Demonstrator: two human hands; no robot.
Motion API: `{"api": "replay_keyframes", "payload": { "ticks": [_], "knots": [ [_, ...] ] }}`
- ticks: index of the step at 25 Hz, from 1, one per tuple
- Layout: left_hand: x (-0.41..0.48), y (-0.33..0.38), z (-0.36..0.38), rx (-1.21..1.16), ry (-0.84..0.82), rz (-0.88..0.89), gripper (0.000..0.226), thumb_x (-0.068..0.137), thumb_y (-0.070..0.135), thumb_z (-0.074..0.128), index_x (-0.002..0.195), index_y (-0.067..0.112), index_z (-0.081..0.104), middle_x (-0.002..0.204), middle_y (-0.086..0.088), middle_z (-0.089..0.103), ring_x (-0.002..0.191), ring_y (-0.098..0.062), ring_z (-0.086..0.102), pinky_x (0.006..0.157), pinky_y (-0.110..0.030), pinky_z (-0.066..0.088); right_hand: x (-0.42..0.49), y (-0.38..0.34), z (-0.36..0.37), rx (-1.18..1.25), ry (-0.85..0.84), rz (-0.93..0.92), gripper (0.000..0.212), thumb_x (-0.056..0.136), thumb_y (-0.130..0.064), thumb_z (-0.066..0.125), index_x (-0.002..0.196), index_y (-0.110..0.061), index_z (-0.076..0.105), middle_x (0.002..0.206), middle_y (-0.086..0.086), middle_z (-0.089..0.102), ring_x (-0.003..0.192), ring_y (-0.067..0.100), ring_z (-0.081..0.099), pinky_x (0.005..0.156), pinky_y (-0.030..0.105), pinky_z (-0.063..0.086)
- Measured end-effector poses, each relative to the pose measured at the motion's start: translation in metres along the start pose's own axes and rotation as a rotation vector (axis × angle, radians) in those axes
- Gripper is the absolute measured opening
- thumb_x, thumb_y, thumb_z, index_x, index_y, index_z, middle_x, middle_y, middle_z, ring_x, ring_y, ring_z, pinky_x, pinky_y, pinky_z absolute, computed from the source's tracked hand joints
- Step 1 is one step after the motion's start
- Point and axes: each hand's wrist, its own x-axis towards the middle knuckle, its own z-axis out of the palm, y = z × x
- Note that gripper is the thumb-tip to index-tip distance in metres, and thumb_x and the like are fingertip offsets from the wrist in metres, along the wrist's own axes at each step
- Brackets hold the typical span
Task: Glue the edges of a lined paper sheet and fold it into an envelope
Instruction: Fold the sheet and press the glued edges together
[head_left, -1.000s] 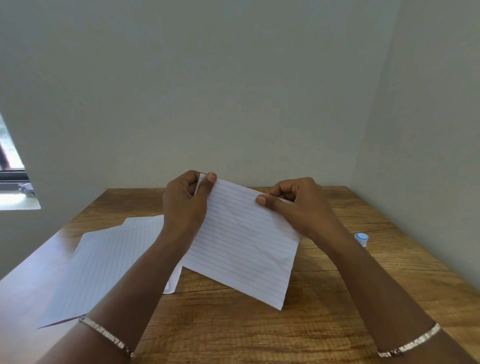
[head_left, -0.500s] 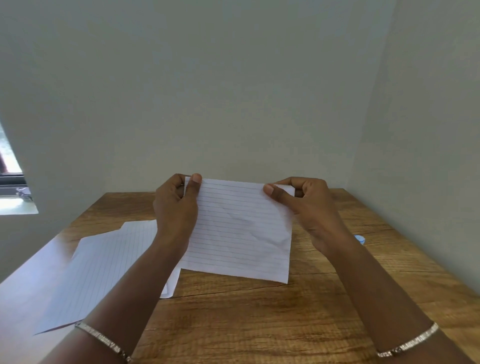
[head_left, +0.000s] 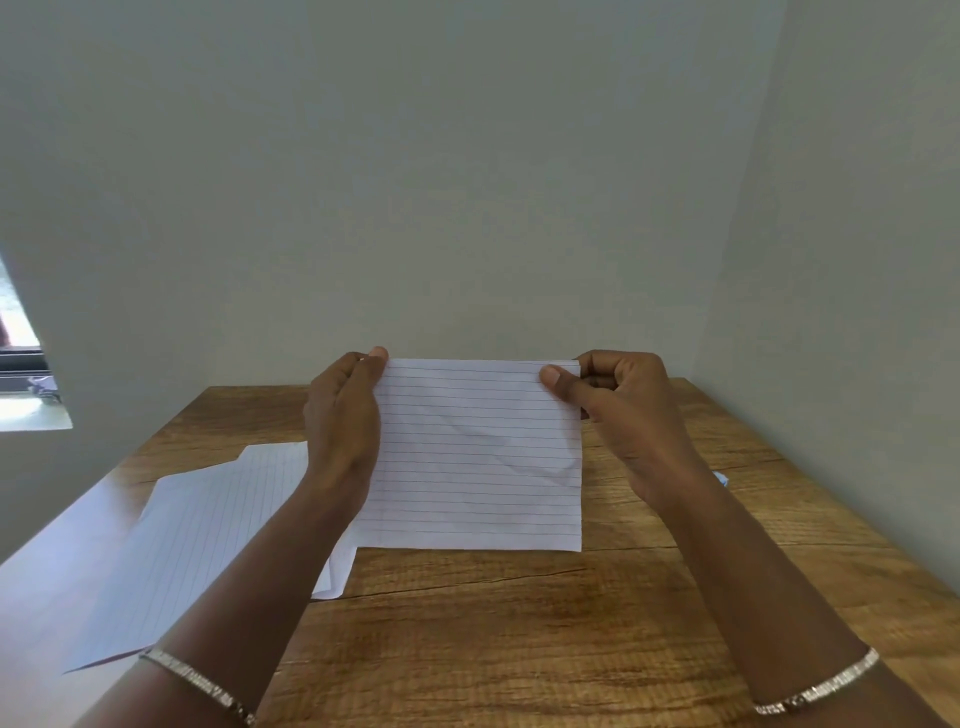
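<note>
Wood-grain table (head_left: 519, 623) against pale walls: lined paper sheet (head_left: 478, 457) held up over it at centre, both top corners pinched.
At the sheet's 10 o'clock corner the left hand (head_left: 340, 421) pinches, at 2 o'clock the right hand (head_left: 618, 415); paper thin, limp, creased, squarish. Looks like squaring-up before gluing; no glue visible. Next probably needs laying it flat for a straight fold. More lined sheets (head_left: 208, 535) lie at 8 o'clock; small blue item (head_left: 721, 479) at 3 o'clock, mostly hidden.

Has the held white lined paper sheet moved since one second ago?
Yes. The white lined paper sheet turned from tilted to level, its top edge parallel to the far edge of the wooden table.
</note>
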Motion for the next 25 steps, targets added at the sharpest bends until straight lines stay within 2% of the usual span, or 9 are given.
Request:
{"api": "replay_keyframes", "payload": {
  "ticks": [5,8,11,14,16,18,20,22,25],
  "knots": [
    [0.0,0.001,0.001,-0.001,-0.055,-0.007,0.047,0.101,0.054,0.043,0.079,0.014,0.054,0.074,0.0,0.056,0.066,-0.012,0.055,0.062,-0.029,0.043,0.001,0.004,-0.001,-0.016,-0.025,-0.033,0.034,0.09,-0.035,0.076,0.09,-0.001,0.073,0.094,0.03,0.073,0.096,0.045,0.069,0.087,0.059,0.055],
    [0.0,-0.002,0.001,0.011,-0.054,-0.04,0.053,0.101,0.056,0.043,0.081,0.009,0.056,0.077,-0.01,0.055,0.072,-0.021,0.055,0.066,-0.035,0.042,0.001,0.003,0.0,0.018,-0.011,-0.028,0.027,0.085,-0.038,0.08,0.099,-0.015,0.074,0.085,0.017,0.078,0.088,0.032,0.076,0.082,0.05,0.059],
    [0.0,-0.003,0.001,0.037,-0.033,-0.039,0.064,0.101,0.056,0.042,0.079,-0.003,0.053,0.078,-0.012,0.053,0.073,-0.025,0.052,0.067,-0.038,0.04,0.001,0.0,0.0,0.071,-0.015,-0.02,0.043,0.072,-0.045,0.086,0.105,-0.02,0.072,0.083,0.004,0.081,0.084,0.016,0.079,0.079,0.036,0.061],
    [-0.002,-0.004,0.001,0.068,-0.006,-0.025,0.06,0.1,0.057,0.043,0.07,0.004,0.047,0.069,-0.009,0.048,0.066,-0.021,0.047,0.063,-0.035,0.038,0.001,0.003,0.0,0.114,-0.172,0.024,0.056,0.067,-0.041,0.093,0.115,-0.024,0.069,0.096,0.0,0.082,0.09,0.015,0.079,0.082,0.032,0.063],
    [-0.003,-0.005,0.002,0.092,0.012,-0.018,0.062,0.1,0.057,0.042,0.071,0.003,0.049,0.068,-0.008,0.049,0.065,-0.019,0.047,0.061,-0.034,0.038,-0.001,0.006,0.002,0.058,-0.299,0.052,0.067,0.062,-0.032,0.097,0.121,-0.03,0.065,0.108,-0.008,0.08,0.098,0.009,0.077,0.082,0.029,0.064],
    [-0.002,-0.008,0.002,0.118,0.042,0.006,0.064,0.101,0.056,0.042,0.069,0.002,0.049,0.065,-0.007,0.049,0.061,-0.017,0.047,0.059,-0.032,0.038,-0.003,0.008,0.007,-0.012,-0.348,0.053,0.073,0.06,-0.028,0.099,0.124,-0.033,0.064,0.116,-0.013,0.077,0.105,0.005,0.073,0.086,0.029,0.062],
    [-0.002,-0.009,0.001,0.181,0.097,0.063,0.06,0.102,0.054,0.041,0.062,0.01,0.043,0.058,-0.002,0.046,0.054,-0.013,0.044,0.055,-0.028,0.036,-0.003,0.01,0.01,0.027,-0.318,0.045,0.062,0.068,-0.026,0.095,0.122,-0.027,0.067,0.115,-0.009,0.078,0.104,0.01,0.075,0.088,0.036,0.062],
    [-0.001,-0.009,0.002,0.24,0.132,0.125,0.058,0.103,0.051,0.041,0.058,0.015,0.039,0.055,0.001,0.046,0.052,-0.011,0.044,0.053,-0.027,0.036,-0.003,0.01,0.01,0.075,-0.256,0.047,0.039,0.081,-0.029,0.086,0.117,-0.022,0.073,0.108,-0.005,0.081,0.098,0.014,0.078,0.088,0.041,0.063],
    [-0.002,-0.009,0.004,0.242,0.141,0.149,0.057,0.104,0.049,0.042,0.056,0.019,0.036,0.053,0.005,0.043,0.047,-0.008,0.046,0.053,-0.025,0.035,-0.004,0.009,0.011,0.078,-0.207,0.053,0.023,0.095,-0.035,0.069,0.107,-0.017,0.078,0.1,-0.004,0.082,0.092,0.013,0.079,0.086,0.037,0.063]
  ]
}}
